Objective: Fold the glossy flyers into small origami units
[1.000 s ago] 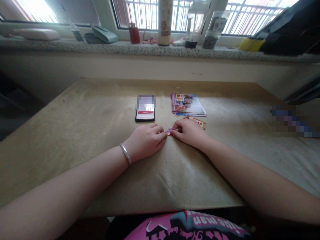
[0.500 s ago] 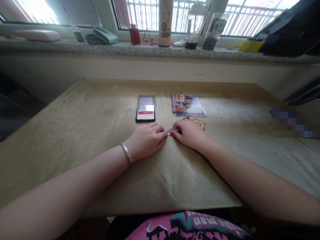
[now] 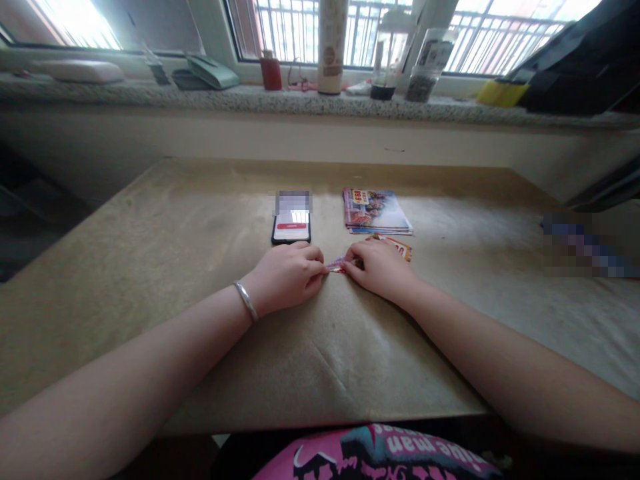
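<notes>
Left hand [image 3: 285, 277] has crept nearer the phone [image 3: 291, 227]; right hand [image 3: 380, 267] unmoved; both still pinch the small folded paper [image 3: 336, 266] between them, creasing unfinished.

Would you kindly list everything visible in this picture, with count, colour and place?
table: one, tan, fills the middle
phone: one, black, screen lit, mid-table
leaflet stack: one, multicoloured, right of the phone
loose leaflet: one, orange-red, just in front of the stack
small folded paper: one, red and white, mid-table, pinched from both sides
windowsill: one, grey speckled, behind the table
red container: one, on the windowsill
tall bottle: one, cream, on the windowsill
clear jars: two, dark contents, on the windowsill
green case: one, on the windowsill, left
bracelet: one, silver, left wrist
left hand: one, pinches the paper
right hand: one, pinches the paper
</notes>
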A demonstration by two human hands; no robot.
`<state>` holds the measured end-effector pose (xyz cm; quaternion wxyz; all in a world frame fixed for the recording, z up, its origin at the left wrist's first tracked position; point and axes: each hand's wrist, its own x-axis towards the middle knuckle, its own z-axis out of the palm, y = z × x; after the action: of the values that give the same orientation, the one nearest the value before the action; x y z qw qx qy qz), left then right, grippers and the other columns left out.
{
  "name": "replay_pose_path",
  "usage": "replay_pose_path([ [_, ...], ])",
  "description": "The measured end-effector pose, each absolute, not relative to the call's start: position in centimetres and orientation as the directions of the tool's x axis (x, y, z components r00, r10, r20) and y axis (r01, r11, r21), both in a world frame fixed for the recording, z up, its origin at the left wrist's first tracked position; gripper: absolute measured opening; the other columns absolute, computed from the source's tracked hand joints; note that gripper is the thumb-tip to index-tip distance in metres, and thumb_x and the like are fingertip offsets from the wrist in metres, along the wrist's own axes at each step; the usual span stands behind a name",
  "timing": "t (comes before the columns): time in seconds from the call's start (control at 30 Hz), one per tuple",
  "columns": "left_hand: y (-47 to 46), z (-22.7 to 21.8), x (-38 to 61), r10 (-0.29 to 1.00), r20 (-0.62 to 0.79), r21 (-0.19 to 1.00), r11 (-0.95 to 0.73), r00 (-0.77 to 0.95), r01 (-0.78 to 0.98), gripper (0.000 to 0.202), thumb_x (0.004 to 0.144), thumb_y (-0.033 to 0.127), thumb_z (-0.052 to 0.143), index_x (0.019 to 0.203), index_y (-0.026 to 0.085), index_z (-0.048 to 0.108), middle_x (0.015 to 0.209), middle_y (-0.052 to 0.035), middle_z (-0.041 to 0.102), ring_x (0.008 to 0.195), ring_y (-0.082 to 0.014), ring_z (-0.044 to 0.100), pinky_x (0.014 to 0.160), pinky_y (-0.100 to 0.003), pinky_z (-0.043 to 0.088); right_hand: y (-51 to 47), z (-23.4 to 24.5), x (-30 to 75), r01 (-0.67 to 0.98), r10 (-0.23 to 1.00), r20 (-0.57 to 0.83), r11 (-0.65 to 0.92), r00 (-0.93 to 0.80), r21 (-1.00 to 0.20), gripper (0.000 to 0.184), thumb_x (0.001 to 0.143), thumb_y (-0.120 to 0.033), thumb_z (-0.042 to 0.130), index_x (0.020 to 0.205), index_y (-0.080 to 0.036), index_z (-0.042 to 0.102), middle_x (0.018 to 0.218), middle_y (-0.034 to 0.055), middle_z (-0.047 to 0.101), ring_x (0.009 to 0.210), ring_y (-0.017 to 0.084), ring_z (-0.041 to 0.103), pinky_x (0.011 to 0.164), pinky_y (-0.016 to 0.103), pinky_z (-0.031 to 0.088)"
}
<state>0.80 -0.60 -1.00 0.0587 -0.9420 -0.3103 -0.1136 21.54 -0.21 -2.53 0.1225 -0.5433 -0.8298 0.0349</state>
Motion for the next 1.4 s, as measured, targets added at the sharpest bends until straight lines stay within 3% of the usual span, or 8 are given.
replay_pose_path([
  [0.4,-0.4,-0.6,-0.3,0.584,0.223,-0.016,-0.798,0.78,0.602,0.019,0.083,0.025,0.055,0.082,0.022,0.073,0.089,-0.0008,0.069,0.078,-0.0159,0.06,0.066,-0.026,0.046,-0.3,-2.4,21.5,0.893,0.916,0.141,0.399,-0.376,-0.208,0.02,0.084,-0.035,0.054,0.08,-0.02,0.066,0.085,0.0072,0.071,0.088,0.024,0.06,0.08,0.036,0.036],
  [0.57,0.0,-0.9,-0.6,0.603,0.239,0.049,-0.79,0.761,0.61,0.018,0.083,0.022,0.052,0.081,0.019,0.07,0.088,-0.0016,0.068,0.079,-0.0163,0.06,0.072,-0.028,0.048,-0.2,-2.6,21.6,0.892,0.917,0.143,0.397,-0.373,-0.215,0.021,0.084,-0.037,0.054,0.079,-0.02,0.066,0.083,0.0068,0.071,0.087,0.024,0.06,0.08,0.036,0.036],
  [0.73,0.2,-1.5,-0.2,0.539,0.273,0.068,-0.837,0.797,0.543,0.026,0.09,0.023,0.045,0.104,0.018,0.066,0.1,-0.0055,0.066,0.087,-0.0173,0.06,0.077,-0.029,0.049,-0.2,-2.8,21.6,0.891,0.916,0.15,0.399,-0.373,-0.219,0.02,0.084,-0.037,0.055,0.08,-0.02,0.066,0.082,0.0067,0.071,0.087,0.024,0.06,0.08,0.036,0.036],
  [0.8,0.0,-1.6,0.1,0.489,0.268,0.051,-0.868,0.83,0.495,0.029,0.091,0.023,0.045,0.112,0.019,0.064,0.106,-0.0061,0.065,0.092,-0.0181,0.058,0.081,-0.031,0.049,-0.2,-2.7,21.6,0.891,0.915,0.153,0.399,-0.372,-0.218,0.02,0.084,-0.036,0.055,0.08,-0.02,0.067,0.082,0.007,0.071,0.087,0.024,0.06,0.079,0.036,0.036],
  [1.13,-0.8,-1.5,0.9,0.469,0.253,-0.096,-0.858,0.846,0.505,0.026,0.093,0.027,0.043,0.104,0.019,0.065,0.095,-0.006,0.066,0.087,-0.0202,0.058,0.076,-0.034,0.05,-0.2,-2.2,23.2,0.897,0.936,0.157,0.348,-0.315,-0.273,0.017,0.081,-0.036,0.058,0.077,-0.02,0.065,0.084,0.0057,0.071,0.081,0.022,0.062,0.07,0.032,0.041],
  [1.4,-1.0,-1.3,1.1,0.483,0.22,-0.113,-0.85,0.847,0.514,0.029,0.092,0.031,0.045,0.11,0.018,0.063,0.096,-0.0064,0.064,0.088,-0.0219,0.056,0.075,-0.035,0.049,0.3,-2.7,24.9,0.858,0.968,0.096,0.252,-0.234,-0.447,0.011,0.077,-0.033,0.063,0.075,-0.023,0.066,0.088,0.0037,0.071,0.083,0.021,0.063,0.07,0.031,0.044],
])
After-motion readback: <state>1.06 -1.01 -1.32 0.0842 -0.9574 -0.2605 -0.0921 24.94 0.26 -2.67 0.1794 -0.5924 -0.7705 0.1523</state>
